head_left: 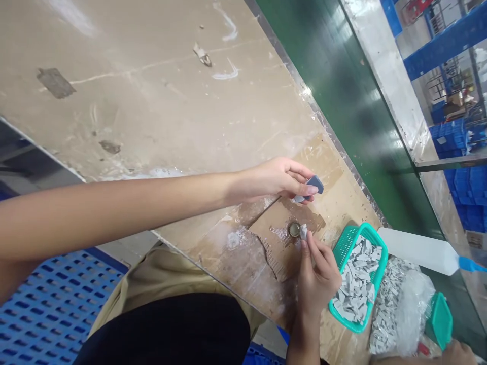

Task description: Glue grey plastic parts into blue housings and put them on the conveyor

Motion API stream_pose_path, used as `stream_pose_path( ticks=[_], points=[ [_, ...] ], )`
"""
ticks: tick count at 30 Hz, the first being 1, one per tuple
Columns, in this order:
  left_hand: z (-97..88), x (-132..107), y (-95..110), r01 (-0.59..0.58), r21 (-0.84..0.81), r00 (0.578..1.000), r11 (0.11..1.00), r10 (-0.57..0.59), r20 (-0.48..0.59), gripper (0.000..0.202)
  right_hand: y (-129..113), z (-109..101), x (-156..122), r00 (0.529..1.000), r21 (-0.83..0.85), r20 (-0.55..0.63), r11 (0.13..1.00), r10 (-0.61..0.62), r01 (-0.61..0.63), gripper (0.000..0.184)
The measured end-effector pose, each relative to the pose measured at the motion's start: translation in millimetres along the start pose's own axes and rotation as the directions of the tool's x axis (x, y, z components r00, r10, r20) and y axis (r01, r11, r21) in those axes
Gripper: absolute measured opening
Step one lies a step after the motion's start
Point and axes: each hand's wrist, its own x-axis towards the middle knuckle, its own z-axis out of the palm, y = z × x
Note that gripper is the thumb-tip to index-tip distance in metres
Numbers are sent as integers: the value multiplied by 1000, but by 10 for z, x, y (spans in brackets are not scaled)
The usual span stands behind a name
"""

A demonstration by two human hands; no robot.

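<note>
My left hand [283, 178] is closed on a small blue-grey block [315, 184], pinched between thumb and fingers; a paler piece shows under the fingers. Below it, a torn piece of cardboard [279, 253] lies wet on the bench, with a small round metal cap [294, 229] on it. My right hand [319, 271] pinches a small whitish-grey piece [303, 231] right beside the cap; I cannot tell whether the two touch. To the right of that hand stands a green plastic basket [335, 242] filled with similar grey-white pieces [357, 284].
A white bottle with a blue tip [418, 249] lies behind the basket. Beside it are a clear bag of pieces [391, 304] and a smaller green basket [441, 319], near another person's hand [460, 353]. A green rail [335, 76] borders the stained bench [160, 111].
</note>
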Motion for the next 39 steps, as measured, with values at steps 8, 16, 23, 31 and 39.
stream_pose_path(
  ticks=[8, 16, 23, 31, 39],
  points=[
    [-34, 11, -41, -23, 55, 999, 998, 22, 30, 15, -23, 44, 2, 995, -24, 21, 995, -97, 98, 28],
    [-45, 3, -45, 0, 87, 999, 996, -3, 36, 19, -49, 57, 16, 992, -60, 35, 991, -121, 123, 27],
    [-46, -5, -47, -4, 100, 1000, 995, 1, 31, 20, -59, 72, 13, 993, -85, 24, 989, -117, 119, 22],
    [-49, 2, -41, 2, 150, 1000, 989, -2, -4, 27, -89, 49, 6, 1000, -30, -15, 999, -18, 17, 22],
    [87, -42, -266, -39, 278, 999, 960, 34, 22, 22, -148, -111, 33, 971, 232, -227, 972, 79, -25, 26]
  ],
)
